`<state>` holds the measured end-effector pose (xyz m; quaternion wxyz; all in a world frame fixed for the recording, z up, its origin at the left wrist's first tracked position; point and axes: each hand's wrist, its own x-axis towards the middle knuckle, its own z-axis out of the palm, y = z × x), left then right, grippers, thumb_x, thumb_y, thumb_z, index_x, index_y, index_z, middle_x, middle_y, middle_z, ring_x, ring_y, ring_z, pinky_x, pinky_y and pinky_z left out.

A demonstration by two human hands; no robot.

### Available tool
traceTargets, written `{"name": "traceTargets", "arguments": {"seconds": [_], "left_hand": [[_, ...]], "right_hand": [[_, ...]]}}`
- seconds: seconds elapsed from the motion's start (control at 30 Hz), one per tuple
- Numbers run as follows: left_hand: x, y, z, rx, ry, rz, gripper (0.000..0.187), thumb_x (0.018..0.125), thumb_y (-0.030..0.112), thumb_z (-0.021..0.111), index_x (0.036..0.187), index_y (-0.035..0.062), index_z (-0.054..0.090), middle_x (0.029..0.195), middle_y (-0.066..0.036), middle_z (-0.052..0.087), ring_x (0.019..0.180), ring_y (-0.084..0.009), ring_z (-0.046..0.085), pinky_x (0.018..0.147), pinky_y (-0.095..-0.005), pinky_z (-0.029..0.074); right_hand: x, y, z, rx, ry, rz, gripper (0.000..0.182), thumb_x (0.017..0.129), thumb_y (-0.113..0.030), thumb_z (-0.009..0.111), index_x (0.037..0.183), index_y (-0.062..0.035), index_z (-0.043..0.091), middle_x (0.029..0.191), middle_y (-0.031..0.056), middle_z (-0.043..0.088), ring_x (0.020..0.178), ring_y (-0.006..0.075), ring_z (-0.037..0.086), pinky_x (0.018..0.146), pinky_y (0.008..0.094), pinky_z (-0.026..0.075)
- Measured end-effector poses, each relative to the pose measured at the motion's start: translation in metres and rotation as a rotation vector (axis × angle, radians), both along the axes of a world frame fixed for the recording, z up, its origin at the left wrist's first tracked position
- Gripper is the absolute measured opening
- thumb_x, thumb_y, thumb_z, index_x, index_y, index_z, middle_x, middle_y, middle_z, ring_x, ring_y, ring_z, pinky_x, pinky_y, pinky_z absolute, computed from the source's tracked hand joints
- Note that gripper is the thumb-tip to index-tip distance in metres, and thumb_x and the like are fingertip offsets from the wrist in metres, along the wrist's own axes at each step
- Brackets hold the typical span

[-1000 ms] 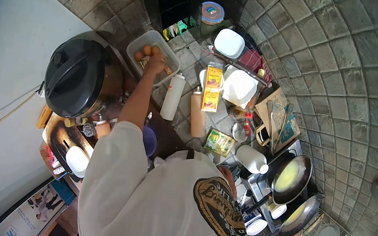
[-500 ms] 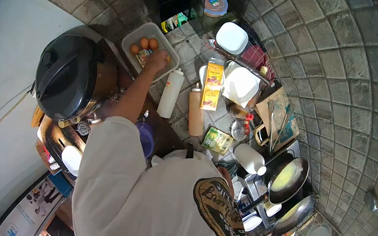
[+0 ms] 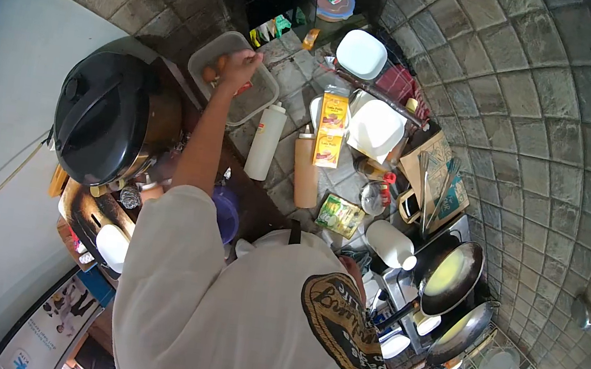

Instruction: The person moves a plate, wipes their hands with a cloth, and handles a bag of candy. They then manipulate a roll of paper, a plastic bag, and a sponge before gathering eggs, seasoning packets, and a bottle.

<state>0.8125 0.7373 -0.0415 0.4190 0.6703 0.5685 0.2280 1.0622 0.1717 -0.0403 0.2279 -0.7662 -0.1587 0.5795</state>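
My left hand (image 3: 241, 69) is over a clear plastic container (image 3: 264, 107), its fingers curled together. Whether it holds anything is hidden. Beside the wrist, brown eggs (image 3: 211, 73) lie in the container, partly covered by the hand. A small packet (image 3: 244, 89) with red on it shows under the hand. To the right, an orange packet (image 3: 310, 38) is seen over the counter. A white squeeze bottle (image 3: 266, 143) and a tan squeeze bottle (image 3: 305, 172) are near my forearm. My right hand is not visible; my shirt fills the lower middle.
A large black-lidded cooker (image 3: 101, 119) stands at left. Yellow packets (image 3: 330, 130) and white dishes (image 3: 376, 130) crowd the counter (image 3: 296, 83). At right, two pans (image 3: 453, 279) with yellow contents sit over the stove, beside a white jug (image 3: 390, 245).
My left hand has risen out of the container and shifted slightly left. An orange packet now shows to the right of the container, where none showed before.
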Motion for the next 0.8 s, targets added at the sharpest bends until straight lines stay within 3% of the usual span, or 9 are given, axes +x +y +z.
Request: {"name": "traceTargets", "arguments": {"seconds": [0.17, 0.23, 0.3, 0.37, 0.43, 0.5, 0.6, 0.67, 0.8], "left_hand": [[0.022, -0.016, 0.088, 0.039, 0.169, 0.220, 0.036, 0.077, 0.035, 0.051, 0.092, 0.0038, 0.061, 0.097, -0.018, 0.059, 0.097, -0.0280, 0.054, 0.078, -0.0382, 0.042], [0.014, -0.017, 0.087, -0.007, 0.200, 0.249, 0.036, 0.076, 0.034, 0.050, 0.094, 0.0052, 0.061, 0.099, -0.018, 0.058, 0.098, -0.0290, 0.053, 0.079, -0.0387, 0.042], [0.000, -0.018, 0.048, -0.082, 0.597, -0.095, 0.035, 0.076, 0.029, 0.045, 0.098, 0.0057, 0.060, 0.106, -0.019, 0.055, 0.101, -0.0304, 0.052, 0.083, -0.0390, 0.040], [-0.015, -0.012, -0.030, -0.415, 0.633, -0.290, 0.035, 0.078, 0.031, 0.042, 0.101, 0.0075, 0.055, 0.108, -0.017, 0.053, 0.100, -0.0298, 0.051, 0.088, -0.0363, 0.035], [-0.027, -0.026, -0.053, -0.317, 0.733, -0.534, 0.044, 0.077, 0.032, 0.044, 0.113, 0.0067, 0.047, 0.119, -0.016, 0.044, 0.111, -0.0307, 0.043, 0.094, -0.0372, 0.030], [-0.047, -0.013, -0.230, -0.123, 0.662, -0.339, 0.047, 0.076, 0.029, 0.045, 0.116, 0.0045, 0.046, 0.122, -0.018, 0.043, 0.115, -0.0301, 0.040, 0.097, -0.0399, 0.028], [-0.022, -0.039, -0.145, -0.086, 0.902, -0.346, 0.044, 0.074, 0.024, 0.045, 0.114, 0.0040, 0.049, 0.119, -0.019, 0.047, 0.111, -0.0295, 0.045, 0.094, -0.0404, 0.033], [-0.016, -0.038, -0.089, -0.239, 0.812, -0.410, 0.047, 0.073, 0.025, 0.045, 0.115, 0.0039, 0.048, 0.123, -0.020, 0.043, 0.112, -0.0307, 0.044, 0.093, -0.0394, 0.035], [-0.005, -0.039, 0.015, -0.551, 0.681, -0.461, 0.047, 0.070, 0.024, 0.050, 0.113, 0.0037, 0.048, 0.125, -0.020, 0.039, 0.109, -0.0345, 0.046, 0.088, -0.0395, 0.040]], "right_hand": [[0.001, -0.006, 0.000, -0.002, 0.011, 0.025, 0.036, 0.086, -0.029, 0.051, 0.107, 0.0009, 0.050, 0.091, 0.0087, 0.058, 0.083, 0.0156, 0.052, 0.074, 0.0267, 0.042], [-0.005, 0.002, 0.007, 0.061, -0.010, -0.059, 0.034, 0.085, -0.027, 0.051, 0.100, 0.0037, 0.054, 0.091, 0.0130, 0.060, 0.081, 0.0179, 0.056, 0.073, 0.0280, 0.043], [-0.008, 0.021, 0.034, 0.027, -0.063, 0.001, 0.034, 0.086, -0.027, 0.050, 0.101, 0.0039, 0.053, 0.090, 0.0131, 0.060, 0.080, 0.0175, 0.056, 0.073, 0.0279, 0.043], [-0.008, 0.023, 0.035, 0.059, -0.052, 0.060, 0.034, 0.086, -0.027, 0.050, 0.101, 0.0038, 0.053, 0.090, 0.0131, 0.060, 0.081, 0.0175, 0.056, 0.073, 0.0280, 0.043], [-0.005, 0.024, 0.036, 0.094, -0.020, 0.090, 0.034, 0.086, -0.027, 0.050, 0.101, 0.0037, 0.053, 0.091, 0.0132, 0.060, 0.081, 0.0176, 0.056, 0.073, 0.0281, 0.043], [-0.002, 0.026, 0.037, 0.105, 0.006, 0.093, 0.034, 0.087, -0.027, 0.049, 0.101, 0.0035, 0.053, 0.091, 0.0132, 0.060, 0.082, 0.0177, 0.056, 0.074, 0.0283, 0.043], [0.002, 0.027, 0.034, 0.074, 0.048, 0.088, 0.034, 0.087, -0.027, 0.048, 0.102, 0.0034, 0.053, 0.092, 0.0133, 0.060, 0.083, 0.0178, 0.056, 0.074, 0.0285, 0.043], [-0.005, 0.056, 0.072, -0.044, 0.065, 0.126, 0.034, 0.087, -0.027, 0.047, 0.103, 0.0029, 0.053, 0.094, 0.0136, 0.060, 0.083, 0.0202, 0.056, 0.074, 0.0312, 0.043], [-0.002, 0.066, 0.068, -0.039, 0.013, 0.169, 0.034, 0.087, -0.027, 0.047, 0.104, 0.0029, 0.053, 0.094, 0.0140, 0.060, 0.083, 0.0206, 0.056, 0.074, 0.0315, 0.043]]}}
